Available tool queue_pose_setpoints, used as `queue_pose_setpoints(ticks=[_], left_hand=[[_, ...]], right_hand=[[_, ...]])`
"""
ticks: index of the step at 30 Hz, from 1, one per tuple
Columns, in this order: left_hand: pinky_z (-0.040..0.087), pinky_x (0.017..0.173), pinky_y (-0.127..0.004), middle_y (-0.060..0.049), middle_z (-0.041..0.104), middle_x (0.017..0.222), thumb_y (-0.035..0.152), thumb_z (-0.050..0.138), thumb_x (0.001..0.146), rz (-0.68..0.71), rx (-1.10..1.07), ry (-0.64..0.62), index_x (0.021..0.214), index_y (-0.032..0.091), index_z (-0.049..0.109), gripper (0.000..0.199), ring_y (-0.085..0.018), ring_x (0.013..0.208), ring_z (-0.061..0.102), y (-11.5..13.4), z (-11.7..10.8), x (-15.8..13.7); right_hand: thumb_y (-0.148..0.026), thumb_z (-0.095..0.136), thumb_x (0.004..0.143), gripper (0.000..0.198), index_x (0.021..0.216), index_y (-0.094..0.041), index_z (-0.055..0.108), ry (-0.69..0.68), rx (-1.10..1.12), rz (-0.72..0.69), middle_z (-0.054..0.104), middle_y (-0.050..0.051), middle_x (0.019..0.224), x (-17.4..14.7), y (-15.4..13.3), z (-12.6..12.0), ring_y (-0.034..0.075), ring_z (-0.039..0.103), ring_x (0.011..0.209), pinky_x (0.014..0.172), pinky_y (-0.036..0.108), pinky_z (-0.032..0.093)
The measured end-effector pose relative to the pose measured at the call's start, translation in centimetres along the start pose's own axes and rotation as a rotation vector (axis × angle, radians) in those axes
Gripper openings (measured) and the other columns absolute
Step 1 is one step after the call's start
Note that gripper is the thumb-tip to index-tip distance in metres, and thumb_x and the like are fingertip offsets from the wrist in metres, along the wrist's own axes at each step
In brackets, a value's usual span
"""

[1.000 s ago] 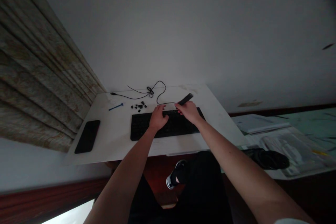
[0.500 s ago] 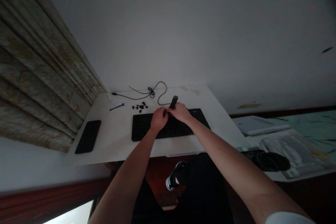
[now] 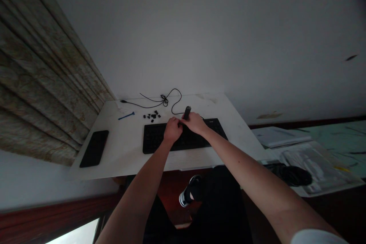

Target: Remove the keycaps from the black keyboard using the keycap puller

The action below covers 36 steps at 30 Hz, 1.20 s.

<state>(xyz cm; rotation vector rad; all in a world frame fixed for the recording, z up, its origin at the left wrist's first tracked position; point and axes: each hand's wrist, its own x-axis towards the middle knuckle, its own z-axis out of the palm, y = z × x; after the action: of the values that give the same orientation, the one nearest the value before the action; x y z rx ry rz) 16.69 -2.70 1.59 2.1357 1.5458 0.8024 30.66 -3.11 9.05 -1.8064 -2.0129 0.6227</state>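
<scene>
1. My right hand (image 3: 195, 122) is holding a dark brush-like tool (image 3: 187, 113) in closed fingers, its tip pointing up, perhaps for sparing the keyboard (image 3: 188, 142) lying beneath.
2. My left hand (image 3: 173, 130) is curling beside; its hold I cannot tell.

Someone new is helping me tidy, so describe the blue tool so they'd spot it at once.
On the white desk, find the black keyboard. Past its far edge, near the left end, lie small black pieces; the blue tool is just left of them. It's thin and straight, and blue where the pieces and cable are black.
</scene>
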Motion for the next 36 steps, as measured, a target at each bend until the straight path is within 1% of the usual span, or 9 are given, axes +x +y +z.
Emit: queue_pose_setpoints(ticks=[4, 8, 11, 15, 23, 27, 30, 33, 36], left_hand=[[0.049, 0.095, -0.038, -0.009, 0.062, 0.094, 0.007, 0.054, 0.085, 0.014, 0.000, 0.003, 0.082, 0.017, 0.066, 0.016, -0.023, 0.101, 0.059, -0.2, 0.2, 0.1], [0.050, 0.093, -0.037, -0.009, 0.062, 0.092, 0.007, 0.055, 0.084, 0.027, -0.001, -0.011, 0.083, 0.017, 0.067, 0.016, -0.023, 0.099, 0.059, -0.3, 0.2, 0.1], [0.050, 0.093, -0.037, -0.009, 0.063, 0.092, 0.008, 0.055, 0.085, 0.025, 0.004, -0.006, 0.087, 0.017, 0.068, 0.016, -0.023, 0.098, 0.059, -0.3, 0.2, 0.1], [0.049, 0.095, -0.037, -0.010, 0.063, 0.095, 0.007, 0.055, 0.085, 0.015, -0.005, 0.003, 0.089, 0.017, 0.069, 0.018, -0.024, 0.102, 0.059, -0.2, 0.2, 0.1], [0.049, 0.095, -0.037, -0.010, 0.063, 0.095, 0.007, 0.051, 0.086, 0.012, 0.008, -0.002, 0.096, 0.017, 0.070, 0.024, -0.024, 0.101, 0.059, -0.2, 0.0, -0.1], [0.049, 0.095, -0.036, -0.010, 0.064, 0.096, 0.007, 0.053, 0.085, 0.010, 0.022, -0.014, 0.095, 0.018, 0.071, 0.023, -0.024, 0.101, 0.059, -0.1, 0.0, -0.1], [0.049, 0.095, -0.035, -0.010, 0.065, 0.098, 0.007, 0.055, 0.084, 0.011, 0.028, -0.024, 0.093, 0.017, 0.071, 0.021, -0.023, 0.101, 0.059, 0.0, 0.0, -0.1], [0.049, 0.096, -0.036, -0.010, 0.066, 0.098, 0.009, 0.057, 0.085, 0.022, 0.031, -0.016, 0.090, 0.016, 0.071, 0.016, -0.023, 0.102, 0.059, 0.1, 0.0, -0.1], [0.048, 0.097, -0.037, -0.009, 0.067, 0.098, 0.014, 0.061, 0.087, 0.051, 0.028, -0.016, 0.089, 0.016, 0.071, 0.011, -0.023, 0.103, 0.059, 0.1, 0.0, 0.0]], right_hand=[[-0.026, 0.061, 0.093, 0.020, 0.095, -0.013, 0.075, 0.022, -0.132, 0.022, 0.076, 0.017, 0.098, -0.4, -1.0, 0.6, 0.028, 0.072, 0.100, 0.082, 0.029, 0.051], [-0.026, 0.058, 0.092, 0.026, 0.101, -0.008, 0.074, 0.022, -0.206, 0.103, 0.075, 0.023, 0.101, 0.2, -1.8, 1.0, 0.031, 0.072, 0.100, 0.084, 0.033, 0.052], [-0.026, 0.061, 0.090, 0.028, 0.103, -0.006, 0.074, 0.032, -0.194, 0.139, 0.074, 0.024, 0.101, 0.8, -2.0, 0.9, 0.031, 0.072, 0.100, 0.084, 0.033, 0.053], [-0.032, 0.067, 0.086, 0.032, 0.101, -0.005, 0.074, 0.061, -0.135, 0.192, 0.074, 0.024, 0.099, 1.4, -2.0, 0.3, 0.032, 0.072, 0.099, 0.080, 0.033, 0.054], [-0.030, 0.069, 0.085, 0.030, 0.102, -0.005, 0.073, 0.038, -0.137, 0.184, 0.074, 0.025, 0.100, 1.5, -2.1, 0.4, 0.033, 0.072, 0.098, 0.075, 0.032, 0.054], [-0.023, 0.068, 0.085, 0.017, 0.092, -0.010, 0.075, 0.028, -0.079, 0.129, 0.076, 0.021, 0.095, 1.3, -1.7, 0.5, 0.031, 0.073, 0.095, 0.075, 0.031, 0.053], [-0.020, 0.069, 0.084, 0.009, 0.086, -0.014, 0.075, 0.020, 0.034, 0.028, 0.076, 0.013, 0.089, 1.0, -0.7, 0.5, 0.026, 0.073, 0.091, 0.077, 0.028, 0.052], [-0.024, 0.069, 0.085, 0.009, 0.086, -0.016, 0.074, 0.000, 0.201, -0.035, 0.075, 0.006, 0.078, 0.6, 0.9, 0.7, 0.021, 0.073, 0.080, 0.076, 0.027, 0.053], [-0.030, 0.068, 0.087, 0.016, 0.092, -0.016, 0.073, 0.005, 0.371, -0.017, 0.073, 0.003, 0.075, 0.2, 2.3, 1.1, 0.018, 0.072, 0.074, 0.073, 0.027, 0.055]])
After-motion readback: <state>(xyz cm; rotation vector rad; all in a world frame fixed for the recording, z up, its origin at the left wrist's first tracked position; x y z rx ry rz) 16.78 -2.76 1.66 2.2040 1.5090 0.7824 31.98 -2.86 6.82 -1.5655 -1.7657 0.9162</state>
